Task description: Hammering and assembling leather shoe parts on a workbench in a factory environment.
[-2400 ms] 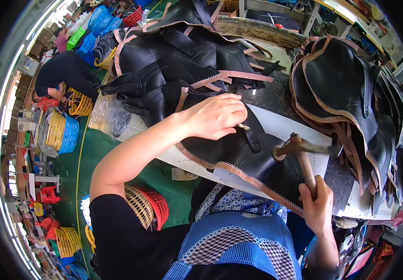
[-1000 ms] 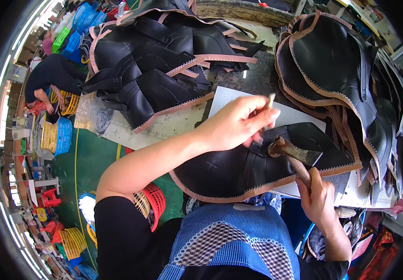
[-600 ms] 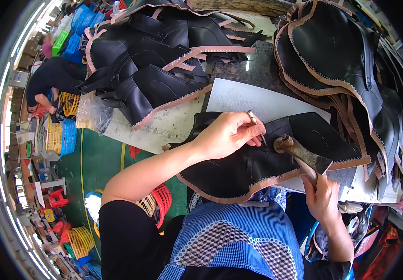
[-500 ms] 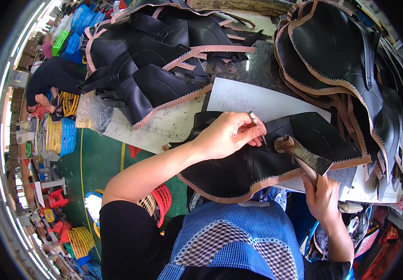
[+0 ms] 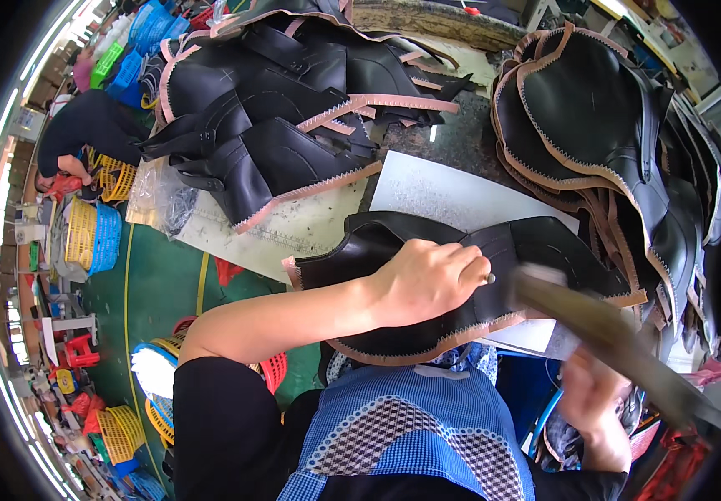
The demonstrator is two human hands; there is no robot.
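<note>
A black leather piece [image 5: 377, 238] with a pinkish-brown zigzag-cut edge lies in front of me, partly on a white sheet [image 5: 440, 190]. My left hand [image 5: 427, 282] rests over its middle in a fist, closed around a thin metal punch. Only the end of the punch [image 5: 491, 278] shows beside the fingers; its tip is hidden. To the right, my right hand [image 5: 590, 391] grips a hammer [image 5: 607, 321], both smeared by motion. The brown hammer head is raised beside the punch, apart from it as far as the blur lets me see.
Similar black pieces are heaped at the far left [image 5: 264, 100] and stacked high on the right [image 5: 586, 104]. A clear plastic bag [image 5: 160, 200] hangs at the table's left edge. Beyond, a person [image 5: 85, 138] bends beside yellow baskets [image 5: 116, 177] on the green floor.
My left hand has turned knuckles up, the punch now tilted with its end toward the right. The hammer has swung up and right, blurred. The leather piece has shifted slightly left.
</note>
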